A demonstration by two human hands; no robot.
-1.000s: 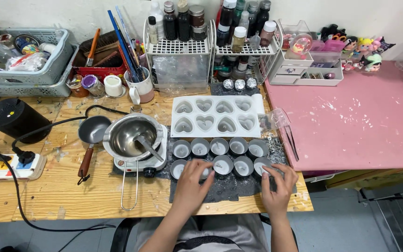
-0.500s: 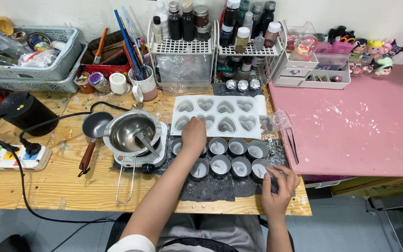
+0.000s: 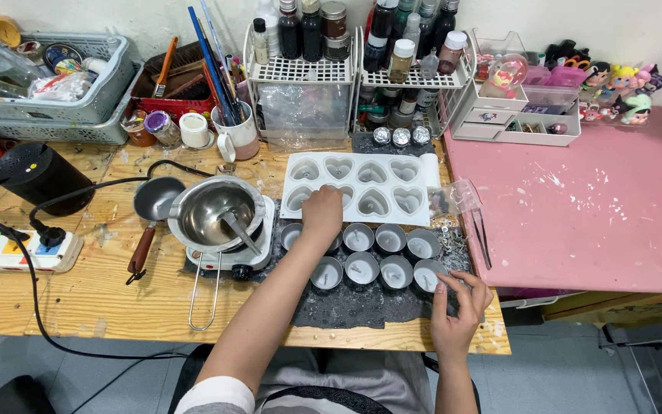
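My left hand (image 3: 322, 213) reaches forward with its fingers curled down over the near edge of a white heart-shaped mould (image 3: 425, 170). Whatever is under its fingertips is hidden. Below the mould, small round metal cups (image 3: 362, 268) stand in two rows on a dark mat (image 3: 362, 307). My right hand (image 3: 460, 307) rests at the mat's right end, fingers apart. Its fingertips are beside the rightmost front cup (image 3: 427, 274).
A steel melting pot (image 3: 212, 215) sits on a small hot plate left of the cups, with a small ladle (image 3: 155, 199) beside it. A power strip (image 3: 17, 251) and cable lie far left. Bottle racks (image 3: 300, 73), baskets and a brush mug line the back. A pink table (image 3: 576, 207) adjoins on the right.
My left hand moved from the front row of cups up to the mould's near edge. The leftmost front-row spot no longer holds a cup. My right hand barely shifted.
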